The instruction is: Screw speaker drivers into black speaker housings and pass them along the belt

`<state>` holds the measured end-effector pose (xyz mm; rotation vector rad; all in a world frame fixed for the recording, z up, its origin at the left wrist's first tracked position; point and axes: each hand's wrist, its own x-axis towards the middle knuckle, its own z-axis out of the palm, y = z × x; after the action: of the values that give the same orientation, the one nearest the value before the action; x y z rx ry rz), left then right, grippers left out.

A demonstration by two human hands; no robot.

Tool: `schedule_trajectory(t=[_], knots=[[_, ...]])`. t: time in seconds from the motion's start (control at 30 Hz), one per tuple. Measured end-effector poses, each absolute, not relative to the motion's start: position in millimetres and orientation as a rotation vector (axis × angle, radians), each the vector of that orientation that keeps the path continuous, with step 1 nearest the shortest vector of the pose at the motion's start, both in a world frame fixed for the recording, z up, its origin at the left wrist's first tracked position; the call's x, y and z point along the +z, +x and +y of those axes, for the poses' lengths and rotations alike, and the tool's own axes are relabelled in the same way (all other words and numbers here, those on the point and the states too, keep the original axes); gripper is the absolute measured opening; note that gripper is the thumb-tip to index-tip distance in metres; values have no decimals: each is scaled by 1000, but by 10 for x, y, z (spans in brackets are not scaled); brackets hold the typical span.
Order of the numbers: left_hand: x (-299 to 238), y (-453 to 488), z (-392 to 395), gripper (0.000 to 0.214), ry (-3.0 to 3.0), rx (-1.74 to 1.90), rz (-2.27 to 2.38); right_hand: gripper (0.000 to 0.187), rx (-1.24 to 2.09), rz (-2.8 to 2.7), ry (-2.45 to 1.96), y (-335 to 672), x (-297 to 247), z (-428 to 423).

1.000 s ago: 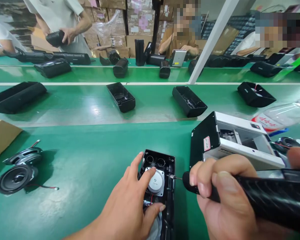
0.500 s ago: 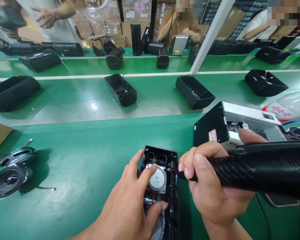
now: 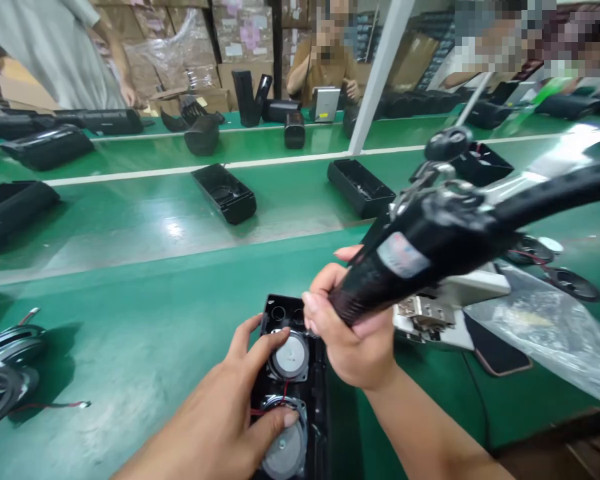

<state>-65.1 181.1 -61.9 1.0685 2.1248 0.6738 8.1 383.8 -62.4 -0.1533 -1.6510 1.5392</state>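
Note:
A black speaker housing point(image 3: 280, 310) lies open on the green bench in front of me, with two round silver-backed speaker drivers point(image 3: 290, 355) set in it. My left hand point(image 3: 230, 413) rests on the housing, fingers spread, forefinger on the upper driver and thumb on the lower one. My right hand point(image 3: 347, 327) is closed around a black electric screwdriver point(image 3: 430, 243), held upright with its tip down at the housing's upper right corner; the tip itself is hidden behind my fingers.
Two loose speaker drivers point(image 3: 3, 370) lie at the left edge. A white and black machine point(image 3: 445, 307), a plastic bag point(image 3: 545, 327) and more drivers sit to the right. Black housings point(image 3: 223, 193) ride the belt behind. Other people stand at the far bench.
My right hand swung the screwdriver from lying level to standing upright over the housing's corner. The view shifted right. My left hand stayed on the drivers.

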Motion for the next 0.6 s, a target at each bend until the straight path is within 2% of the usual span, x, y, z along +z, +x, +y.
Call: schedule_trajectory(t=[0.13, 0.27, 0.4, 0.47, 0.6], knots=[[-736, -632, 1799, 72, 1074, 823, 2146, 38, 1544, -1635, -162, 33, -628, 3814], [-759, -632, 1825, 68, 1026, 868, 2145, 28, 1515, -1572, -148, 114, -547, 3786], [-761, -577, 1848, 66, 907, 942, 2150, 8, 1355, -1373, -148, 574, -306, 3906], [-773, -512, 1867, 65, 851, 1003, 2156, 19, 1250, -1329, -150, 848, -181, 4057], [-778, -402, 1922, 63, 772, 1100, 2173, 18, 919, -1391, -342, 1110, -87, 4328]])
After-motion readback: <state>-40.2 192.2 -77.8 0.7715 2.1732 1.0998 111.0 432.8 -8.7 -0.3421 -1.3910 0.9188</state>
